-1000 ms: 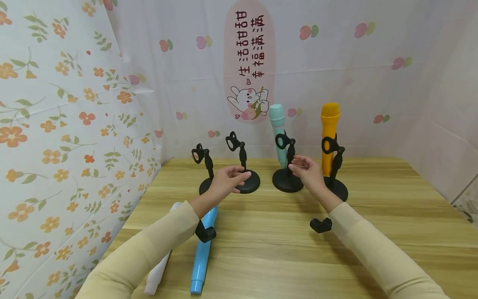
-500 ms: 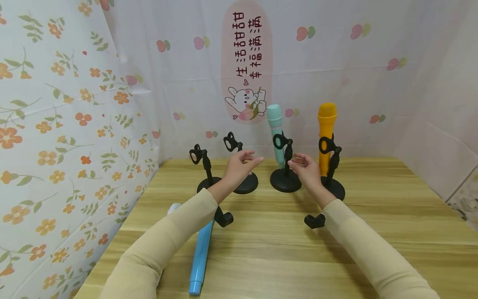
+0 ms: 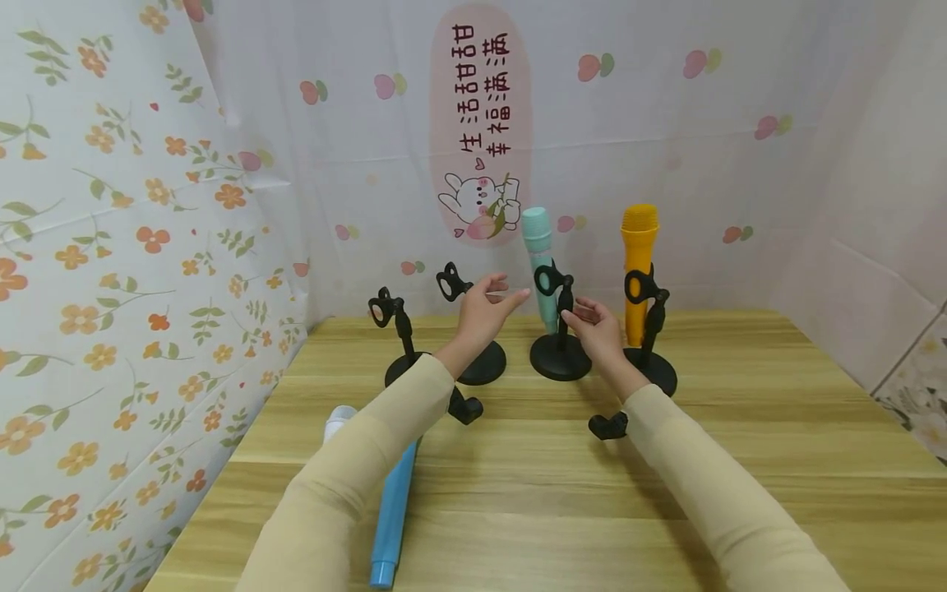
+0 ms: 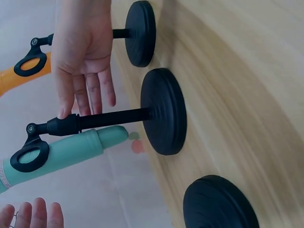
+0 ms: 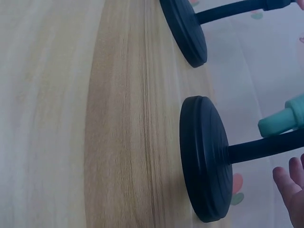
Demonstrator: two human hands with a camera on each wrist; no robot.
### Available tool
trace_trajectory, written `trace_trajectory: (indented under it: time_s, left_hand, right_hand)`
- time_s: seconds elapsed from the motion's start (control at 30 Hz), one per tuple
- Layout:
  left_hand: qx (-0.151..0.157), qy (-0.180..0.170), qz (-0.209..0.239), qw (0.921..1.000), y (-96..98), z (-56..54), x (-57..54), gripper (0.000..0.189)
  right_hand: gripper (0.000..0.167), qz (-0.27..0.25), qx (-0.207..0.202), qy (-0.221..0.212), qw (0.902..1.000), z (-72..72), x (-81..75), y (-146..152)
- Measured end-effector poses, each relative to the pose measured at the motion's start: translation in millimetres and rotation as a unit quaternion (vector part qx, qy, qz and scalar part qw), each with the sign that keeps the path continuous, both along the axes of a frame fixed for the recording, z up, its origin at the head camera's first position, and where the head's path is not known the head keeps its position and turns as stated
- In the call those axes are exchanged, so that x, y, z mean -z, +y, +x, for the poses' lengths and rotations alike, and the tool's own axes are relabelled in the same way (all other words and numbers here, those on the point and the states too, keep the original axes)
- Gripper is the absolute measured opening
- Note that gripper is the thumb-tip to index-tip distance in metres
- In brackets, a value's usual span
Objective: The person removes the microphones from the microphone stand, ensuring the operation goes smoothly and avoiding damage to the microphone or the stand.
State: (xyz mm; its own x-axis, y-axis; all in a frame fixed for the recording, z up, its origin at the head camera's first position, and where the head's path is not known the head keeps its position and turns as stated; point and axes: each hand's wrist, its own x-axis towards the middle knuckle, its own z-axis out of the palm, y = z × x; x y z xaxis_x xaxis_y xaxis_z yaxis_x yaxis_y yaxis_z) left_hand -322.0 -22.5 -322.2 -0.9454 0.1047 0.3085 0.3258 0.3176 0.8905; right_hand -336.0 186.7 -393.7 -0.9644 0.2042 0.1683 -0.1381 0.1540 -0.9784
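Note:
A mint-green microphone [image 3: 536,230] leans in the clip of a black microphone stand [image 3: 560,362]. My right hand [image 3: 601,335] is at that stand's post; in the left wrist view its thumb touches the collar, and its fingers reach out straight behind the post without wrapping it. To the left of the mint microphone my left hand [image 3: 482,319] hovers with its fingers relaxed, holding nothing. It partly hides another stand [image 3: 484,367], whose clip is bare. In the left wrist view only the left fingertips [image 4: 40,214] show, apart from the mint microphone.
An orange microphone [image 3: 639,247] sits in the rightmost stand [image 3: 657,374]. A further stand [image 3: 404,329] with a bare clip is at the left. A blue microphone [image 3: 392,522] and a white microphone [image 3: 339,418] lie on the wooden table [image 3: 533,510], partly under my left sleeve.
My left hand has moved right and up, from beside the bare stands toward the mint microphone. My right hand has stayed near the post, its thumb now against it. The view has shifted slightly.

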Motion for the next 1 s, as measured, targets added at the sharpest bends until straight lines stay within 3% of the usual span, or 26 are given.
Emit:
trace_trajectory:
  time_s: [0.33, 0.67, 1.0]
  left_hand:
    - [-0.005, 0.023, 0.043, 0.9988, 18.0, -19.5, -9.3, 0.062]
    - [0.018, 0.002, 0.021, 0.9996, 29.3, -36.6, -11.9, 0.076]
    - [0.044, -0.015, 0.065, 0.9968, 36.9, -57.2, -8.1, 0.072]
  right_hand:
    - [0.059, -0.04, -0.016, -0.008, 0.999, -10.1, 2.7, 1]
    - [0.059, -0.074, -0.04, -0.003, 0.9965, -13.6, 5.6, 0]
    - [0.057, -0.095, -0.03, -0.003, 0.995, -19.3, 5.1, -6]
